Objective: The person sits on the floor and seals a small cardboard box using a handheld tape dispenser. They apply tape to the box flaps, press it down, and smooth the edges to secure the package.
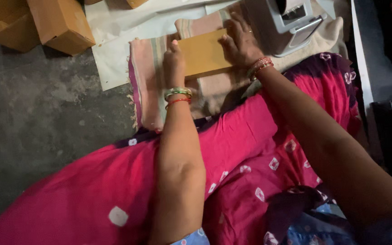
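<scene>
Two hands are pressing on one flat brown cardboard piece (pixel 203 53), and we are logging it as lying flat on a folded striped cloth (pixel 147 77) just ahead of our knees. Its long axis is running left to right across the view, tilting slightly so the right end is sitting farther from us than the left. Our left hand (pixel 174 61) is resting at the piece's left edge, fingers curled together with the thumb up against the cardboard; we are reading this as a press against the edge, and we cannot tell whether the fingers are wrapping under it. Our right hand (pixel 240 41) is lying on the right end, fingers spread apart and flat, pushing down rather than clamping. Bangles are showing on both wrists. The cloth is lying on a white sheet (pixel 114 36) spread over the grey floor (pixel 37 118). Beyond the right hand, a grey-and-white machine (pixel 291 22) is standing on a beige cloth (pixel 332 34). At upper left, closed brown cardboard boxes (pixel 46 22) are sitting on the floor; their contents are hidden from us. Pink patterned fabric (pixel 250 145) is covering our lap below the forearms.
</scene>
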